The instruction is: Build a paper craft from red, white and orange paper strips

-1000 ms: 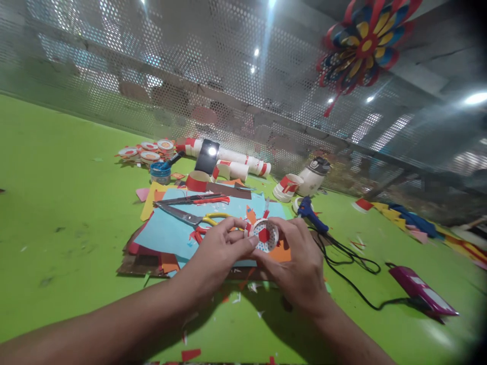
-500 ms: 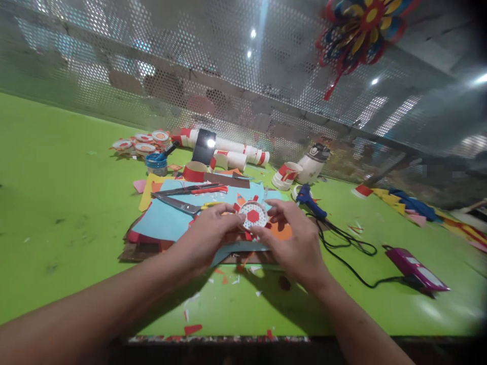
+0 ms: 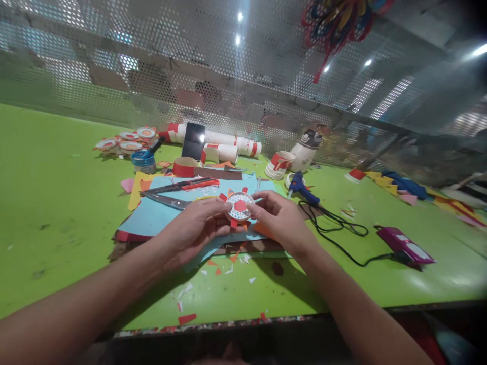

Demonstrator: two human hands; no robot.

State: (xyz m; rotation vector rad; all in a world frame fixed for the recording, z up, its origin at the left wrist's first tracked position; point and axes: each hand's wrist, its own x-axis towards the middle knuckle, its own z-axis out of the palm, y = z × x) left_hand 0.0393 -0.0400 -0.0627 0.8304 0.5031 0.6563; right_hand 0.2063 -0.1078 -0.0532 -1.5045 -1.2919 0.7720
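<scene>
Between my two hands is a small round paper turtle with a dotted white shell, a red hexagon in its centre and red and orange tabs round its rim. My left hand grips its left side, thumb on the face. On the opposite edge, my right hand pinches it between thumb and fingers. Beneath lie light blue paper sheets stacked on other colours. Scissors with open blades rest on the sheets, partly hidden by my left hand, beside a red-handled tool.
A blue glue gun lies right, its black cord running to a purple power strip. Behind stand a blue paint jar, similar round paper pieces, paper cups and a white bottle. Paper scraps litter the front edge.
The turtle has turned in my hands, with its tabs now at different places round the rim. The whole view has shifted, so the table appears further left and slightly higher.
</scene>
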